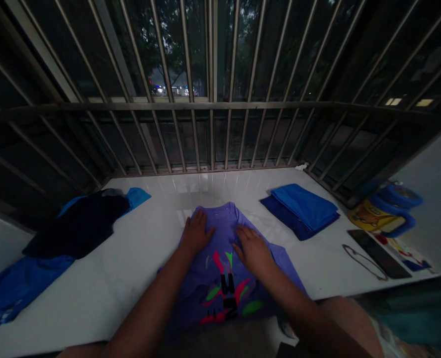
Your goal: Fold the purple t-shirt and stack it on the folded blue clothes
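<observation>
A glossy white counter (131, 268) stretches in front of you. A printed purple shirt (220, 223) lies spread on it at your middle. To your left is a loose heap of dark and blue clothes (78, 223); to your right, a folded blue stack (302, 206), then a yellow-and-blue mug (373, 215), a flat black slab (379, 253) and a thin looped cord (367, 257).

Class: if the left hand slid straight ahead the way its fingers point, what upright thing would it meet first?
Sliding off the purple shirt and over the white surface, the left hand would probably meet the metal bars first; their depth is hard to judge.
</observation>
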